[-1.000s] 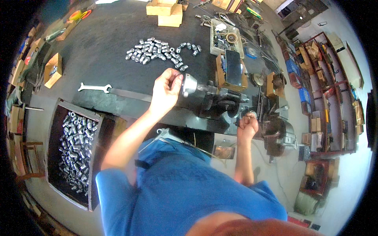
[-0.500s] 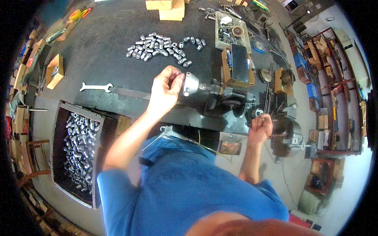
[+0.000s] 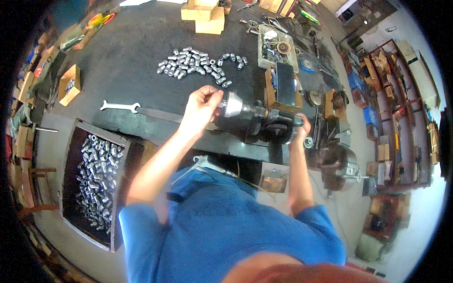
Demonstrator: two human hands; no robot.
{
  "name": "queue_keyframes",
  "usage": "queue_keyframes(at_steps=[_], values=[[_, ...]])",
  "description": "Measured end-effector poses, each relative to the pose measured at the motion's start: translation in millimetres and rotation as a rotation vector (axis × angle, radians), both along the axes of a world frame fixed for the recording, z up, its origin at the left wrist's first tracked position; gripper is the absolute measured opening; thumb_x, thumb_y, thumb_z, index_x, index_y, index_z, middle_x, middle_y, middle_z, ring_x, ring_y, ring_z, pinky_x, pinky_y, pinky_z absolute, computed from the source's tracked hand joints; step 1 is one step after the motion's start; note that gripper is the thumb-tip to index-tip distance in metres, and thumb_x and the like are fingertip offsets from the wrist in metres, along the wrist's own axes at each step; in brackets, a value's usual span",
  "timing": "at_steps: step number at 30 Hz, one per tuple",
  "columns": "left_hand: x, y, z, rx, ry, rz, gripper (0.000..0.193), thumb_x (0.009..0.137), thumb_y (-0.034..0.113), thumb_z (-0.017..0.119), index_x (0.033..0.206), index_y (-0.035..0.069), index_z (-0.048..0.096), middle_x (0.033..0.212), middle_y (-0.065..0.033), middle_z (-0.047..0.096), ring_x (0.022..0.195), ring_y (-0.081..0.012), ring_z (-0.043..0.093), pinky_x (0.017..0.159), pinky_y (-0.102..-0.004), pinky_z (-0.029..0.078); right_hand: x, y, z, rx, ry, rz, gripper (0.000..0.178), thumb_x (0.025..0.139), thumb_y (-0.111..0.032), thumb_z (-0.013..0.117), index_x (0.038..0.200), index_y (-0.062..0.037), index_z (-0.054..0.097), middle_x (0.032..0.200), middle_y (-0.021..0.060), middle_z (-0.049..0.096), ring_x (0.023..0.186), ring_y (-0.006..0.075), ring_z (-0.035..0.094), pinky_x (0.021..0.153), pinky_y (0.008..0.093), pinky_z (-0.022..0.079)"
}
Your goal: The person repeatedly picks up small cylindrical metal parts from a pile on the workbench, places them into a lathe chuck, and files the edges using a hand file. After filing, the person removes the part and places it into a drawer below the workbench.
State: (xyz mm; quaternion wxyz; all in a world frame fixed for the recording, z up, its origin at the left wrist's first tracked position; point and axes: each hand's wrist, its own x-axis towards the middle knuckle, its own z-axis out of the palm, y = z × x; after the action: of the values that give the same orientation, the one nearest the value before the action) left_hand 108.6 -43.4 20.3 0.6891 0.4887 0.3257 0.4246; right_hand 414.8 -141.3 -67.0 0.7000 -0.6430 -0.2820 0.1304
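Observation:
My left hand (image 3: 200, 111) is closed in a pinch at the front face of a silver chuck (image 3: 232, 104); whatever lies between its fingertips is hidden. The chuck sits on a dark bench-mounted machine (image 3: 271, 127). At the machine's right end, my right hand (image 3: 300, 132) has its fingers curled round a dark handle knob (image 3: 297, 121). Beyond the chuck, a loose cluster of small shiny metal fittings (image 3: 188, 61) lies on the dark bench top. Many similar fittings (image 3: 96, 179) fill a dark bin (image 3: 71, 188) at my left.
An open-ended wrench (image 3: 120, 107) lies left of my left hand. Behind the machine stand a wooden box with a dark flat panel (image 3: 285, 85) and a clear plastic tray (image 3: 260, 47) of parts. A small wooden box (image 3: 71, 94) is far left. An air gun (image 3: 207, 164) hangs at the bench front.
My right hand has moved up and left, from low at the machine's right end to the dark knob. My left hand stays pinched at the chuck. The whole view has shifted slightly.

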Motion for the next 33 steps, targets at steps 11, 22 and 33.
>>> queue_keyframes(at_steps=[11, 22, 33], values=[[-7.8, -1.0, 7.4, -0.133, -0.062, -0.011, 0.015, 0.082, 0.017, 0.054, 0.081, 0.002, 0.055, 0.061, -0.0001, 0.051, 0.048, -0.0062, 0.048, 0.038, -0.0166, 0.035, -22.6, -21.9, 79.7, 0.632, 0.233, 0.224, 0.014, 0.08, -0.011, 0.045, 0.077, 0.0015, 0.05, 0.053, -0.0012, 0.03, 0.046, 0.0068, 0.025, 0.04, 0.0206, 0.02], [-28.9, -14.7, -1.4, -0.243, -0.247, 0.025, 0.018, 0.083, 0.016, 0.051, 0.087, -0.001, 0.052, 0.063, -0.0105, 0.056, 0.052, -0.0191, 0.056, 0.046, -0.0285, 0.046, -47.4, -93.2, 47.5, 0.219, -0.18, 0.094, 0.025, 0.064, -0.013, 0.052, 0.08, 0.0056, 0.057, 0.081, 0.0099, 0.056, 0.073, 0.016, 0.05, 0.065, 0.0259, 0.038], [-35.8, -97.3, 1.8, -0.492, -0.41, -0.157, 0.031, 0.087, 0.021, 0.042, 0.102, -0.005, 0.048, 0.082, -0.017, 0.059, 0.074, -0.027, 0.059, 0.076, -0.035, 0.047, -187.0, -45.4, 97.3, 0.222, -0.607, 0.976, 0.044, 0.074, -0.038, 0.049, 0.091, 0.0009, 0.061, 0.115, 0.0277, 0.042, 0.104, 0.0405, 0.045, 0.085, 0.043, 0.038]])
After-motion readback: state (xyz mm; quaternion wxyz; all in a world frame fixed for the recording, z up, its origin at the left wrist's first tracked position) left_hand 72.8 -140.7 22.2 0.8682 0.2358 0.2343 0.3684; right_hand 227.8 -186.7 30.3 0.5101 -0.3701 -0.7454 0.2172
